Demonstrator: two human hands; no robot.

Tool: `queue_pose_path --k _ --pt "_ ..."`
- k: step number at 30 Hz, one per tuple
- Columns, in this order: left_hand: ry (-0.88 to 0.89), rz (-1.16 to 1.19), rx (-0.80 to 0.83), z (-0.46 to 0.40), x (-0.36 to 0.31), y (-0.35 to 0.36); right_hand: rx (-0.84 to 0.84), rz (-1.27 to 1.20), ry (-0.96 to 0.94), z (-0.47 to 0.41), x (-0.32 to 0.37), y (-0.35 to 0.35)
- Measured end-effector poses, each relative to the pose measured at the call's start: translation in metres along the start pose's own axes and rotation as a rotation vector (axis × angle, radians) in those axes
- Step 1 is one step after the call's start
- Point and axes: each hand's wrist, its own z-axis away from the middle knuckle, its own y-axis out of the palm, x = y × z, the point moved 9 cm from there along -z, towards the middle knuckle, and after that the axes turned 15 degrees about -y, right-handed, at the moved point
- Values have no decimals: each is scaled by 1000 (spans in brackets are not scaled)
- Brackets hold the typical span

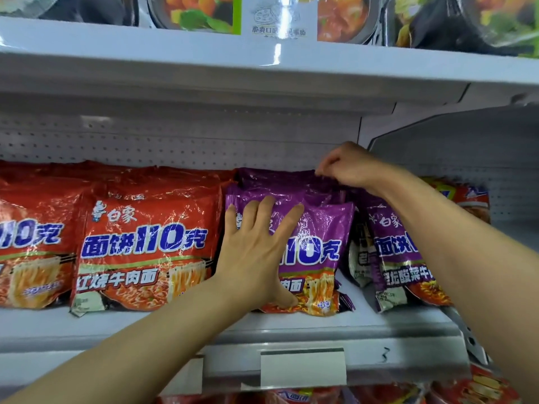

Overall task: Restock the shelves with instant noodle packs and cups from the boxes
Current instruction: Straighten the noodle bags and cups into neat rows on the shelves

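A purple multipack of instant noodles [318, 246] stands on the white shelf [291, 325] in the middle of the row. My left hand [256, 252] presses flat on its front, fingers straight and spread. My right hand [347, 167] reaches over the pack and pinches the purple top edge of a pack behind it. A second purple multipack [390, 258] stands to the right, partly hidden by my right forearm. Red multipacks [145, 246] fill the shelf to the left.
The shelf above [262, 59] carries boxed noodle bowls. A grey divider panel [466, 147] bounds the bay on the right, with a red pack [472, 196] behind it. A blank price tag holder [303, 368] hangs on the shelf's front rail. More red packs [379, 395] show below.
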Motion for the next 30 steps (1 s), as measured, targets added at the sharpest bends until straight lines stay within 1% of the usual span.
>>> queue_pose_path --k 1,3,5,6,10,13,15,17,18,21,22,25,30 --pt "4 3 -1 1 0 0 4 49 5 -6 -3 1" --pt "7 3 -6 2 0 0 131 130 5 -13 -4 19" --pt "9 13 -9 2 1 -1 270 106 17 -17 -6 40" --pt "10 15 -18 1 1 0 305 72 28 -17 -6 47" --pt "17 55 -32 7 -1 -2 354 -63 47 -12 -3 51" --pt "-7 8 -66 11 2 2 418 -87 9 -8 2 50" --pt "-2 31 -130 9 2 0 437 -68 -7 -10 3 51" --pt "23 -1 -98 2 -2 -1 428 -43 -10 -15 2 51" --pt "29 6 -87 0 -3 -1 410 -32 -17 -20 1 50" --pt "-9 10 -110 -1 2 1 285 26 -33 -36 -3 42" --pt "-7 22 -138 0 3 2 280 70 -35 -39 -4 45" --pt "4 25 -188 1 3 3 369 151 -44 -41 -4 63" --pt "14 41 -192 8 -1 0 459 24 -32 -38 -5 70"
